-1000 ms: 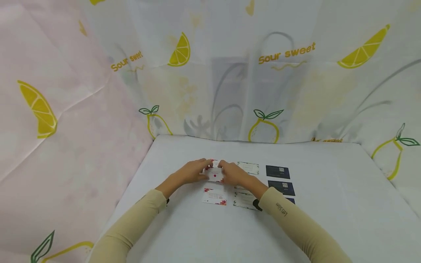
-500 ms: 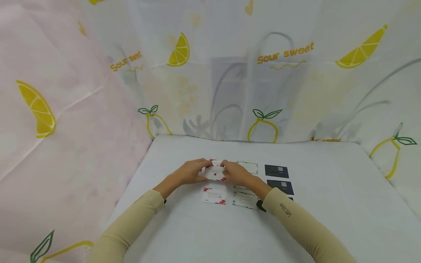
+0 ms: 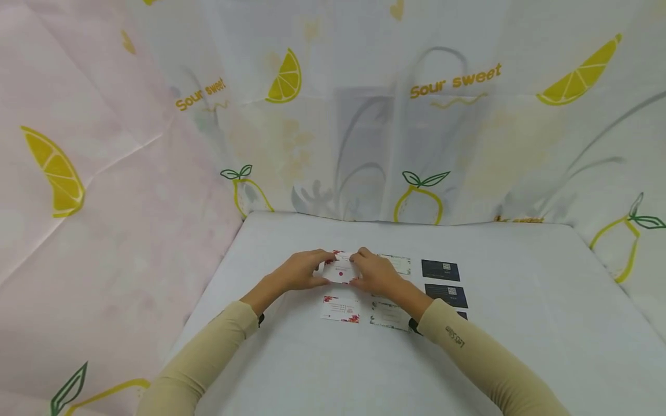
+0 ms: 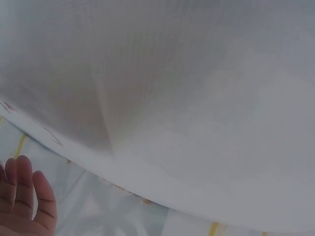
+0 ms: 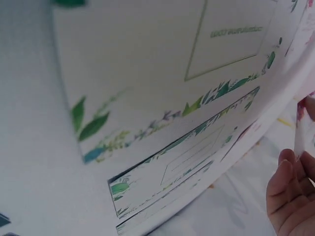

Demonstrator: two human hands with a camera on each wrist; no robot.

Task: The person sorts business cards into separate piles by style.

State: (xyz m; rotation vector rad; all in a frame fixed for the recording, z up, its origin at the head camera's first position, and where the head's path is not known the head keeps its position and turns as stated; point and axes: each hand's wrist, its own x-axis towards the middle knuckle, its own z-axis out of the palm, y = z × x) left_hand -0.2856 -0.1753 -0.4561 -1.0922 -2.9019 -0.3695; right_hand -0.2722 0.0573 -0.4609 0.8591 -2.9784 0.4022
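Both hands hold a white business card with red flowers and a red dot (image 3: pixel 340 273), one at each short end. The left hand (image 3: pixel 300 271) has its thumb at the card's near left corner and its fingertips at the far left. On the other end, the right hand (image 3: pixel 378 273) pinches it between thumb and fingers; the right wrist view shows this card (image 5: pixel 299 129) nearly edge-on. Just beyond lies a matching red-flowered card (image 3: pixel 341 255), partly covered. Another red-flowered card (image 3: pixel 340 309) lies nearer the person. In the left wrist view only the left hand's fingers (image 4: pixel 24 189) show.
White cards with green leaf borders (image 3: pixel 390 316) form a column to the right, partly under the right arm. Farther right is a column of dark blue cards (image 3: pixel 440 270). A white cloth covers the table (image 3: pixel 291 358); lemon-print curtains (image 3: pixel 359 133) stand behind it.
The held card has shifted slightly away from the person, over the far red-flowered card. The right hand's fingers have spread, its thumb now showing at the card's near right corner.
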